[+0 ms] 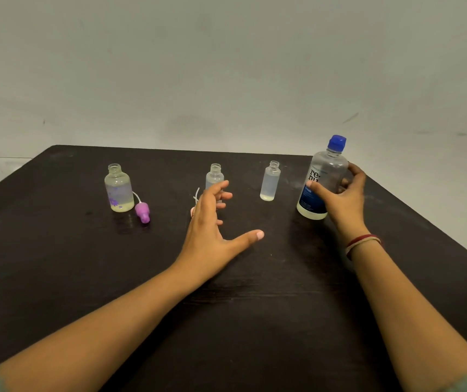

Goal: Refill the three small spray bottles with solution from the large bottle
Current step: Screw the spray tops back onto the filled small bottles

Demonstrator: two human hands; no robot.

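Observation:
Three small clear spray bottles stand uncapped in a row on the dark table (255, 292): a wider left bottle (118, 189) with purple print, a middle bottle (214, 176), and a slim right bottle (270, 182). Each holds a little liquid at the bottom. A purple spray head (142, 212) with its tube lies beside the left bottle. My left hand (212, 222) hovers spread open in front of the middle bottle, partly hiding it. My right hand (342, 199) grips the large clear bottle (322, 176), which stands slightly tilted at the right with its blue cap (337, 142) on.
A thin white tube (196, 195) and a pinkish spray head peek out left of my left hand, mostly hidden. A plain wall rises behind the table's far edge. The table's right edge runs diagonally close to the large bottle.

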